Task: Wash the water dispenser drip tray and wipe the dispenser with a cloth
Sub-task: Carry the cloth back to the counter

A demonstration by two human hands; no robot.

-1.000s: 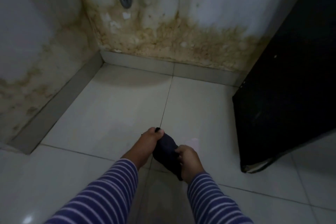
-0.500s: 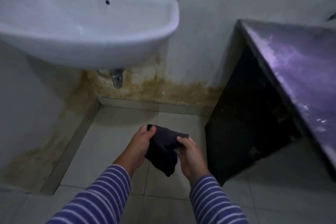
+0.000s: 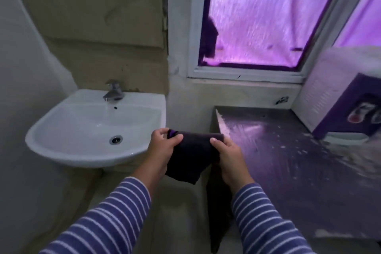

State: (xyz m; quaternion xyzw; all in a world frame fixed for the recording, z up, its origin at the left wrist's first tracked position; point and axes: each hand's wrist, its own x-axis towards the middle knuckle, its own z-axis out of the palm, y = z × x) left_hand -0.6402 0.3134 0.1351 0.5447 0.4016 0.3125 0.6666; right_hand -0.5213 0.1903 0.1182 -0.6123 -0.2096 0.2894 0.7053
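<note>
Both arms wear long sleeves (image 3: 115,212) of blue-purple cloth with thin white stripes.

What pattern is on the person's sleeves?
Blue with thin white horizontal stripes, on both the left sleeve and right sleeve; the head view shows it clearly.

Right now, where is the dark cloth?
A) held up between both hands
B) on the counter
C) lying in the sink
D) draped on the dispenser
A: the left hand and right hand each grip an end of the cloth.
</note>
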